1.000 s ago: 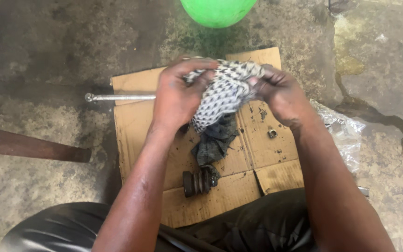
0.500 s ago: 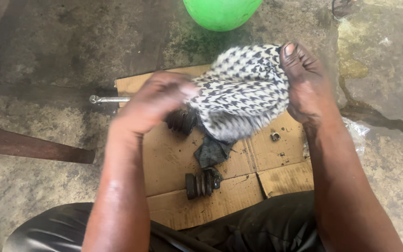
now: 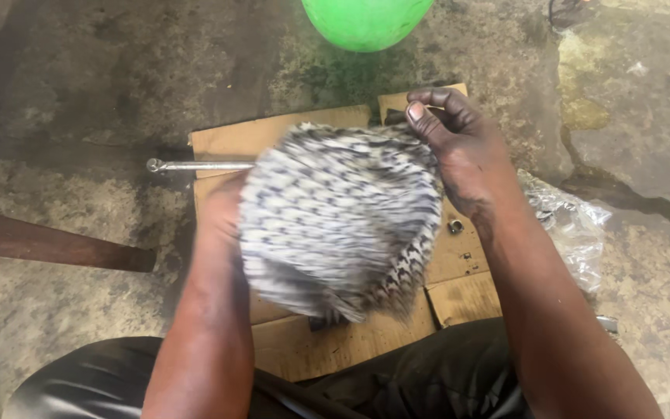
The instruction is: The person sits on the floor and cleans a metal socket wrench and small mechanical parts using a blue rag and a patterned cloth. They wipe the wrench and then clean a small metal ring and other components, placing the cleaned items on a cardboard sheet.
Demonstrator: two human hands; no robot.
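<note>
the patterned cloth (image 3: pixel 339 221) has spread wider; right hand (image 3: pixel 459 147) pinches its edge, left hand (image 3: pixel 222 213) grips it, blurred.

The right hand (image 3: pixel 459 147) sits in the upper right of centre, back of the hand toward the camera, fingers curled and pinched closed at the top, the thumbnail showing on its left edge. Its forearm runs down to the lower right corner of the frame. The left hand (image 3: pixel 222 217) lies left of centre, blurred and mostly hidden, so its grip cannot be read. The left forearm drops straight down to the bottom edge, roughly parallel to the right.
</note>
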